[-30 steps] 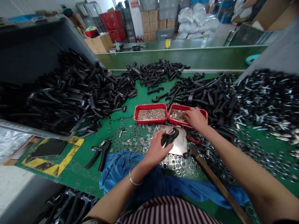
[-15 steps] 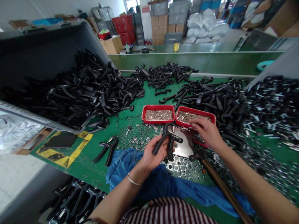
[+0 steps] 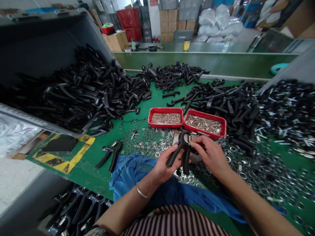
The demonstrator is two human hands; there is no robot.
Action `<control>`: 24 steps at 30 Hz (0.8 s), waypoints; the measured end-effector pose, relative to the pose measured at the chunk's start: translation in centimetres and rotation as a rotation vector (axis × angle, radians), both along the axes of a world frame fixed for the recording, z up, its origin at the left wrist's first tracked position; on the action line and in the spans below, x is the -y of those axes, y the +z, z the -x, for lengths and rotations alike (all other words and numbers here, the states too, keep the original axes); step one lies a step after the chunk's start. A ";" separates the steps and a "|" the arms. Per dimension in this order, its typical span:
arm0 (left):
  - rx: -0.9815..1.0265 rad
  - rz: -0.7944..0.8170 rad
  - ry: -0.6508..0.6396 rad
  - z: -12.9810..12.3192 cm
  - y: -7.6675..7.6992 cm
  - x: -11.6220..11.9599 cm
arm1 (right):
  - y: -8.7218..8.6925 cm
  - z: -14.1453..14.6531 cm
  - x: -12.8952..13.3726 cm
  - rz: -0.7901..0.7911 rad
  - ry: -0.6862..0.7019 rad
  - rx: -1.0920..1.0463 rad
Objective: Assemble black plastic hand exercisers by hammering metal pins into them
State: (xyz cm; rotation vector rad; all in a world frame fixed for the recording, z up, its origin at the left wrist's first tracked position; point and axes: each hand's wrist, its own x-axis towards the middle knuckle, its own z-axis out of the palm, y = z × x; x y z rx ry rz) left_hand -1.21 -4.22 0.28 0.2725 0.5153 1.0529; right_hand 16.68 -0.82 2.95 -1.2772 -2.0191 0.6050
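My left hand [image 3: 167, 165] is closed round a black hand grip strengthener [image 3: 186, 157], holding it above the bench with its spring end up and both handles pointing down. Beside the metal spring, the fingertips of my right hand [image 3: 209, 154] are pinched together against the strengthener's head. Whatever small piece they hold is hidden. Just beyond are two red trays: the left tray [image 3: 166, 126] contains tiny metal parts, the right tray [image 3: 209, 133] slim metal pins. Another hand grip strengthener [image 3: 110, 154] lies on the bench to the left.
Black handles spill from a grey crate [image 3: 95, 42] at left and are heaped at the back. Metal rings [image 3: 147, 141] are scattered over the green bench. A blue cloth [image 3: 133, 167] lies under my forearms. Assembled strengtheners [image 3: 78, 206] fill a container below, left.
My right hand has left the pin tray and come down and left to the strengthener's spring. The strengthener has shifted slightly right in my left hand. The hammer is now hidden from view.
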 end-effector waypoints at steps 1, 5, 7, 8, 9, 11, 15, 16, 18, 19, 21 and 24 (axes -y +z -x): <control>-0.009 0.007 0.002 0.0 0.0 0.1 | 0.0 0.1 0.1 -0.024 0.004 0.022; -0.035 -0.008 -0.016 -0.2 0.0 0.2 | 0.1 0.4 0.6 -0.160 0.021 0.155; -0.050 -0.021 -0.020 -0.2 -0.1 0.3 | 0.1 0.5 0.7 -0.237 0.026 0.251; -0.059 -0.029 -0.021 -0.2 -0.1 0.3 | 0.1 0.5 0.8 -0.267 0.031 0.295; -0.065 -0.037 -0.024 -0.2 -0.1 0.4 | 0.2 0.6 0.8 -0.283 0.039 0.324; -0.066 -0.049 -0.044 -0.1 -0.1 0.6 | 0.2 0.6 0.7 -0.253 0.064 0.322; -0.046 -0.044 -0.097 0.0 0.4 0.9 | 0.1 0.4 0.6 -0.126 0.065 0.181; -0.042 -0.043 -0.100 0.0 0.5 0.9 | 0.0 0.4 0.6 -0.124 0.054 0.152; -0.043 -0.044 -0.098 0.1 0.8 0.8 | -0.2 0.4 0.7 -0.150 0.030 0.106; -0.045 -0.047 -0.100 0.1 0.9 0.8 | -0.3 0.4 0.8 -0.168 0.022 0.089; -0.051 -0.062 -0.109 0.1 0.9 0.7 | -0.4 0.4 1.0 -0.213 0.012 0.076; -0.056 -0.086 -0.115 0.0 0.8 0.7 | -0.5 0.4 1.2 -0.288 0.019 0.110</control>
